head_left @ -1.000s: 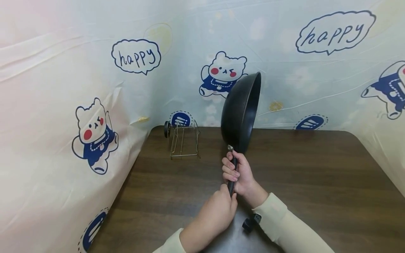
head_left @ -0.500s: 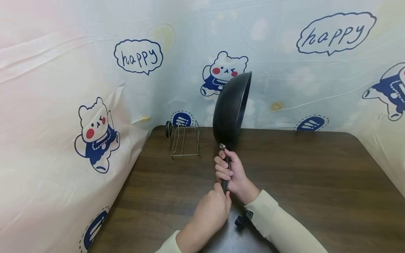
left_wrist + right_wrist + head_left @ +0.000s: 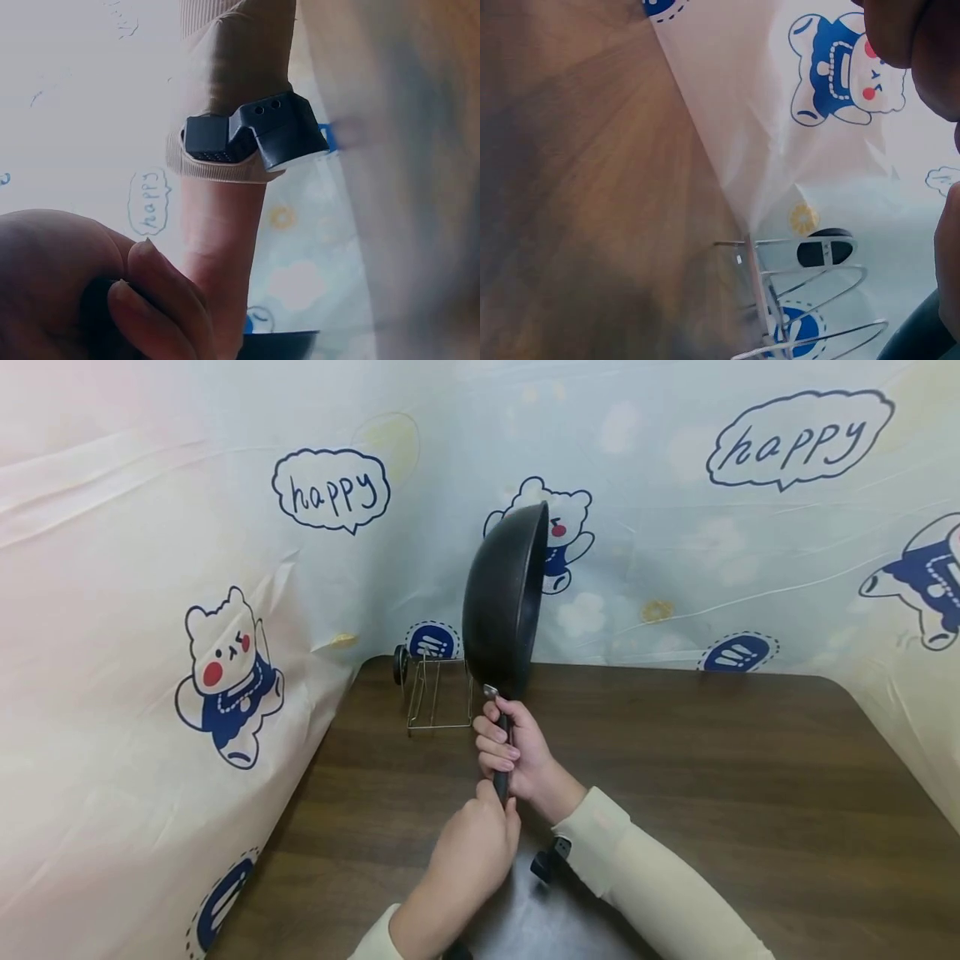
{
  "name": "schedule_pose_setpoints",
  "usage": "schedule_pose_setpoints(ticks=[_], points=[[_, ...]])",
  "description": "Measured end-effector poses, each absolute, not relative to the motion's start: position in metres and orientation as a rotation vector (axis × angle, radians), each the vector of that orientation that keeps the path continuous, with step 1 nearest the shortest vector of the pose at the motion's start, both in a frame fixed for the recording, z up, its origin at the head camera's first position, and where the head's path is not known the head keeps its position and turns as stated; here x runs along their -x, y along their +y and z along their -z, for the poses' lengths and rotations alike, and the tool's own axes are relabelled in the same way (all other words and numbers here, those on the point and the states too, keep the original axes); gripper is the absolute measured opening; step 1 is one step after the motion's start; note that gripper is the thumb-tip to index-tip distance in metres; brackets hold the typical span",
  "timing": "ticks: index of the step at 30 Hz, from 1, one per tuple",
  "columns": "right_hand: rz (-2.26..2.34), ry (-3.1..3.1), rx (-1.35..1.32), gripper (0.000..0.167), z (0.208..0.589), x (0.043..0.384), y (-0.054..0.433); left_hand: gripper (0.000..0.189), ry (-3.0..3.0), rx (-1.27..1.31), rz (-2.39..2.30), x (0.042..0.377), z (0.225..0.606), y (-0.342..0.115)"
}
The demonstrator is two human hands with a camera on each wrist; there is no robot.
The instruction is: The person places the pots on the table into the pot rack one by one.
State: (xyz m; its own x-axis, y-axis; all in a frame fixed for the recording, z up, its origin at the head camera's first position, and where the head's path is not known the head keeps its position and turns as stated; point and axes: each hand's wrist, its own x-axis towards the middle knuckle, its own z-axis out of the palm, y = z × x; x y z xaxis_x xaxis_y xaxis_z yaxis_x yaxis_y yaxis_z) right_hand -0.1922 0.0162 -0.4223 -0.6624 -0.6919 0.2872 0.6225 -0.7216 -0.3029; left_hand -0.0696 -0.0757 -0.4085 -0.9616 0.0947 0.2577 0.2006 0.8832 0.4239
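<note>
Both hands hold a black wok (image 3: 501, 597) up above the table by its dark handle (image 3: 502, 782). The pan stands almost upright, its rounded outside turned left and its opening facing right. My right hand (image 3: 517, 752) grips the handle just below the metal joint, fingers wrapped round it. Lower down, my left hand (image 3: 472, 843) grips the handle's end. In the left wrist view, curled fingers (image 3: 161, 307) close round the dark handle. Behind the wok and to its left stands a metal wire rack (image 3: 438, 693), partly overlapped by the pan in the head view.
The rack has a round black part (image 3: 401, 665) on its left side and sits near the back left of the brown wooden table (image 3: 712, 777). A printed cloth (image 3: 645, 527) hangs behind the table and along its sides. A black wrist camera (image 3: 550, 860) hangs at the right sleeve.
Both hands have carried the wok leftward and slightly up, closer to the wire rack. The pan has turned a little more upright. The rack has stayed in place.
</note>
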Motion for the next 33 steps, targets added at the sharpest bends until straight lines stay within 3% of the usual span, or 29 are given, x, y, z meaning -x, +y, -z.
schedule_pose_setpoints(ticks=[19,33], points=[[2.144,0.328,0.638,0.035,0.371,0.199,-0.035,0.023,-2.707,0.135,0.688,0.062,0.378,-0.109],[2.079,0.288,0.595,0.035,0.390,0.201,-0.048,0.021,-2.759,0.023,0.752,0.058,0.385,-0.115]])
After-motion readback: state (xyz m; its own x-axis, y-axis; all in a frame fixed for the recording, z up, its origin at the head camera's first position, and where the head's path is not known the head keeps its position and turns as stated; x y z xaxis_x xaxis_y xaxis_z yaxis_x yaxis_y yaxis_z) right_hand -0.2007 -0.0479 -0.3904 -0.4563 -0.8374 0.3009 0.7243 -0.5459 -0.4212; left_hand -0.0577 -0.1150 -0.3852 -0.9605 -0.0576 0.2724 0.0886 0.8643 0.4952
